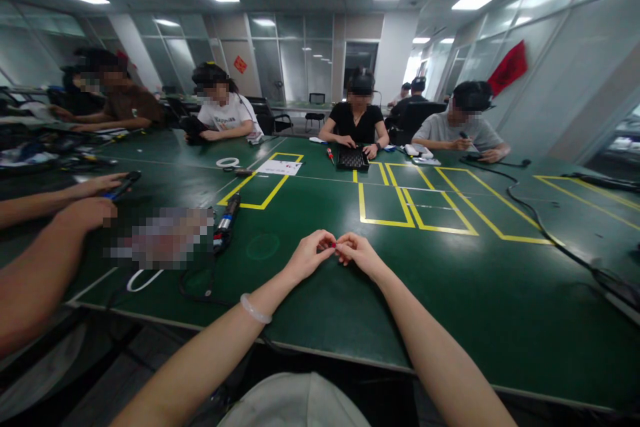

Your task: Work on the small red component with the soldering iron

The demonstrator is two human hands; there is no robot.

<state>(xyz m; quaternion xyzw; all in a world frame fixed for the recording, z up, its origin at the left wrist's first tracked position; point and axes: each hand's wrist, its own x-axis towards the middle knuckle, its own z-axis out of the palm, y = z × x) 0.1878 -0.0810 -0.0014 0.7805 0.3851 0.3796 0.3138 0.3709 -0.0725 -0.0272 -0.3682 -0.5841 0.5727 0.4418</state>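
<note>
My left hand (313, 255) and my right hand (359, 254) meet fingertip to fingertip just above the green table (330, 320). Between their pinched fingers shows a tiny red piece (334, 245), too small for me to name. Both hands are closed on it, thumbs and index fingers together. A pale bracelet (255, 310) circles my left wrist. To the left of my hands lies a dark cylindrical tool with a blue band (227, 217), its cable trailing toward the table's front edge.
A co-worker's hands (93, 207) hold a dark object at the left. Yellow tape outlines (387, 223) mark the table ahead. A white sheet (280, 168) lies farther back. Across the table a person handles a black tray (353, 159). A black cable (537, 217) runs along the right.
</note>
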